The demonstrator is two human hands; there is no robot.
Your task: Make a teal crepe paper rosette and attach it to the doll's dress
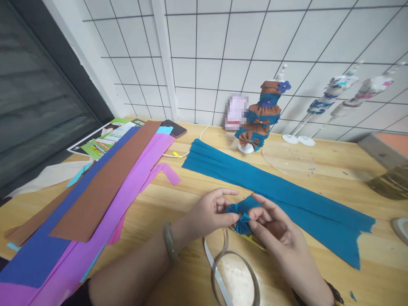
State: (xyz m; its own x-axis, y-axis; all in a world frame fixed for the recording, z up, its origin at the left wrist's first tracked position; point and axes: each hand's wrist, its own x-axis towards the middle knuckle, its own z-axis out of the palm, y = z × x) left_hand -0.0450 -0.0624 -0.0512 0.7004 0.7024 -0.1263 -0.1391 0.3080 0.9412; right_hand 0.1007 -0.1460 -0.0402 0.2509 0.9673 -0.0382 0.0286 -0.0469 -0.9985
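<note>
Between both hands is a small pleated teal paper bow [242,223], its folds fanned out on two sides. The thumb and fingers of my left hand [214,212] pinch it from the left. From the right, my right hand [276,227] pinches its edge with thumb and fingertips. Just behind the bow lies another teal paper piece [249,205], partly hidden by the fingers. A long teal crepe paper strip [270,191] stretches across the table beyond the hands. Below them, loops of narrow tape [236,255] lie on the wood.
Brown, blue and purple paper strips [108,182] are piled on the left, near a phone [174,128]. A small dress form [263,114] in brown and teal paper stands at the back, with two more stands [338,91] to its right. A glass container [390,180] sits far right.
</note>
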